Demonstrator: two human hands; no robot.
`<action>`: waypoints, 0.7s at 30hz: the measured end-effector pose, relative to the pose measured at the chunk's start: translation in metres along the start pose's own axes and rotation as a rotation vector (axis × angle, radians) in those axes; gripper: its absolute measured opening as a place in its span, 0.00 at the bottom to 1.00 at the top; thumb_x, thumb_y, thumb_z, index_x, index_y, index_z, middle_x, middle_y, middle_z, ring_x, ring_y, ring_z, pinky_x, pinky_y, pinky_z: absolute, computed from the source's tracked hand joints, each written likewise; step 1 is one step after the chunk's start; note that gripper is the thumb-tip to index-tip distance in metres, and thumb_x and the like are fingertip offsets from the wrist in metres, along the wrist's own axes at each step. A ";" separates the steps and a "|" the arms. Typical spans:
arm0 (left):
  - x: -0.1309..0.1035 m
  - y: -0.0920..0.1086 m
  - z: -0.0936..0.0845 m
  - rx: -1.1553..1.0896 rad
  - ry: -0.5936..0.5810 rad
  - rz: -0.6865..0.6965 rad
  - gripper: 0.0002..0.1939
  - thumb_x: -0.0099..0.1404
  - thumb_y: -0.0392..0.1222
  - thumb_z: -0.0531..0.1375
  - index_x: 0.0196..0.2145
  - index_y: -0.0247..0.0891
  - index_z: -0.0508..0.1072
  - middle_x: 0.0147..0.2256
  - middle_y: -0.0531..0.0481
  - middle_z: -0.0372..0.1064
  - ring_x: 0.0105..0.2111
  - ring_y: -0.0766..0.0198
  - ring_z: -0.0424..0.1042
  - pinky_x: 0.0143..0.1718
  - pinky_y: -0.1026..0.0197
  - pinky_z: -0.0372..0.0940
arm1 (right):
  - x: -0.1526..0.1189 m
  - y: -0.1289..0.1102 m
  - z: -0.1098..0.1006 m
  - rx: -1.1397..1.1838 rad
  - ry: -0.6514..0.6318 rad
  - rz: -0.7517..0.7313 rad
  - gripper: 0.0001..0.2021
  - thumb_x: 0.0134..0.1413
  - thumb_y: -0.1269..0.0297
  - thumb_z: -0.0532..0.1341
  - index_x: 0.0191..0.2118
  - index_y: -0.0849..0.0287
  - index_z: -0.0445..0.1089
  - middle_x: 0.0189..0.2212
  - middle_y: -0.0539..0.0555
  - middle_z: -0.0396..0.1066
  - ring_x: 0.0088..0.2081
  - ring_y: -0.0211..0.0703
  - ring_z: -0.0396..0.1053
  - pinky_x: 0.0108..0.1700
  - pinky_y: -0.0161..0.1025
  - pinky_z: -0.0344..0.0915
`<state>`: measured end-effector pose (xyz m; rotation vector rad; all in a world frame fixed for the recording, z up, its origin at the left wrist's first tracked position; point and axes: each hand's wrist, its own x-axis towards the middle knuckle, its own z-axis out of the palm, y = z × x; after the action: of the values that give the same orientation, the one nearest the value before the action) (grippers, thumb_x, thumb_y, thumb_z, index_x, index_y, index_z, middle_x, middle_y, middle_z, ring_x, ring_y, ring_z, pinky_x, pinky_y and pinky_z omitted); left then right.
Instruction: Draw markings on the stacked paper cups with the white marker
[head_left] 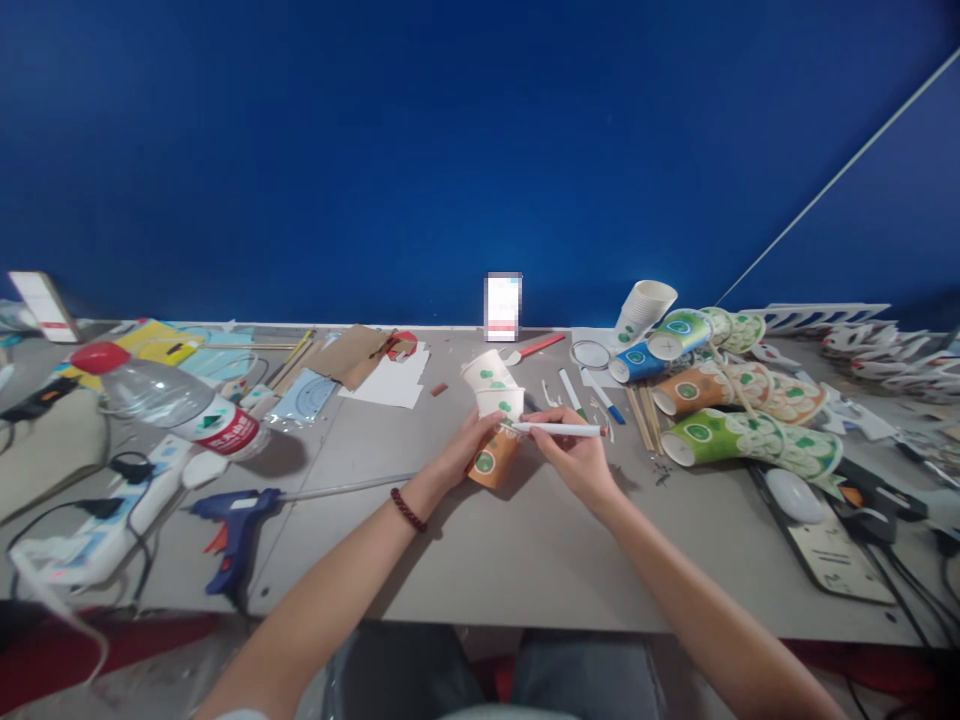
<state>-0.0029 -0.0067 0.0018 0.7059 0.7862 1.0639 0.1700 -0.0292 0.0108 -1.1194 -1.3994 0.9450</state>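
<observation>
My left hand (459,452) is wrapped round a joined stack of paper cups, with two white cups with green leaf prints (501,403) above and an orange cup with a round green logo (491,462) at the lower end. The stack leans to the left at its top. In my right hand (576,458) is a white marker (566,430), held like a pen. Its tip points left and meets or nearly meets the join between white and orange; contact is too small to tell. Two more markers, a green-ended one (572,392) and a blue-ended one (602,396), lie just beyond this hand.
On the left are a blue glue gun (244,520), a water bottle (180,405) and a power strip (112,520). Joined coloured cups (701,440) and a white cup stack (645,308) sit right. A phone (502,307) stands against the blue wall (480,150).
</observation>
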 end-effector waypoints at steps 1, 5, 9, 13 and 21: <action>0.000 0.000 0.000 0.002 -0.003 -0.002 0.22 0.54 0.47 0.70 0.45 0.37 0.71 0.38 0.47 0.76 0.36 0.58 0.75 0.41 0.57 0.66 | 0.000 0.000 0.000 -0.005 0.002 -0.010 0.11 0.53 0.54 0.66 0.36 0.57 0.74 0.36 0.58 0.80 0.35 0.46 0.76 0.35 0.41 0.72; 0.000 0.001 0.001 0.021 0.007 0.002 0.24 0.53 0.48 0.70 0.46 0.37 0.71 0.38 0.47 0.76 0.36 0.58 0.75 0.42 0.57 0.66 | -0.001 0.001 0.001 -0.002 0.002 -0.026 0.11 0.54 0.55 0.65 0.36 0.57 0.74 0.37 0.58 0.80 0.36 0.47 0.77 0.36 0.40 0.72; 0.000 0.001 0.001 0.027 0.031 -0.010 0.25 0.53 0.48 0.70 0.45 0.36 0.72 0.37 0.47 0.76 0.36 0.59 0.75 0.41 0.57 0.66 | -0.002 0.002 0.001 -0.006 -0.003 -0.027 0.11 0.55 0.55 0.65 0.37 0.57 0.74 0.37 0.58 0.80 0.36 0.46 0.77 0.36 0.40 0.73; -0.001 0.002 0.002 0.037 0.035 0.008 0.23 0.53 0.48 0.70 0.44 0.37 0.72 0.37 0.48 0.76 0.36 0.59 0.74 0.40 0.57 0.65 | -0.002 0.003 0.002 0.000 -0.003 -0.023 0.10 0.56 0.55 0.65 0.37 0.56 0.74 0.37 0.57 0.80 0.37 0.47 0.77 0.37 0.41 0.73; -0.002 0.004 0.004 0.041 0.022 0.005 0.23 0.53 0.48 0.69 0.44 0.37 0.71 0.37 0.47 0.76 0.36 0.58 0.75 0.41 0.57 0.65 | -0.003 0.001 0.004 -0.009 0.016 -0.042 0.09 0.55 0.57 0.65 0.37 0.56 0.74 0.36 0.57 0.80 0.37 0.47 0.77 0.37 0.41 0.73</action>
<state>-0.0020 -0.0082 0.0077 0.7325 0.8278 1.0641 0.1661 -0.0316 0.0089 -1.0979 -1.4101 0.8985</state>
